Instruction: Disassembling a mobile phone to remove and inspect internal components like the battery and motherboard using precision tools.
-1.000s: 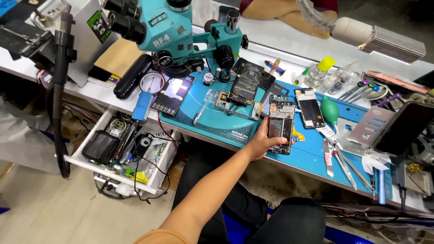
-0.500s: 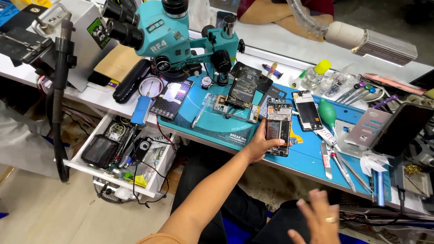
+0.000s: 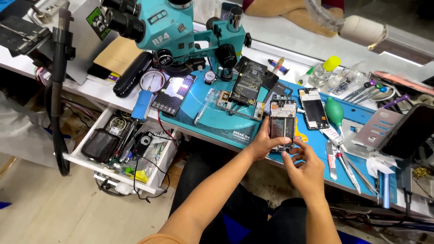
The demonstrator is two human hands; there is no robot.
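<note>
An opened phone [image 3: 282,125] is being gripped at the front edge of the blue mat [image 3: 226,129], back cover off and insides up. The left hand [image 3: 263,143] is wrapped around its lower left side, fingers curled onto the frame, probably so it can't slide on the mat. The right hand [image 3: 307,169] is brought in from below, thumb and forefinger pinched at the phone's bottom edge; whether something tiny is caught between them can't be made out. Held low and close to the body like that, the phone is kept steady for fiddly work, most likely.

A second opened phone [image 3: 313,108] is laid just to the right, and a dark one [image 3: 247,82] sits further back under the teal microscope [image 3: 172,27], where it'd be looked at through the lenses. Tweezers [image 3: 350,169] and other tools are parked on the right side of the mat, near the right hand. A green blower bulb [image 3: 335,110] is set beside the second phone.

Labels and packages: a white printed logo is seen on the mat's near edge, and white lettering on the microscope body. A black-and-green sticker [image 3: 98,20] is stuck on the grey panel at the back left. A clear bottle with a yellow cap [image 3: 323,72] is stood behind the phones. A drawer [image 3: 122,147] is left pulled out on the left, stuffed with cables and bits.
</note>
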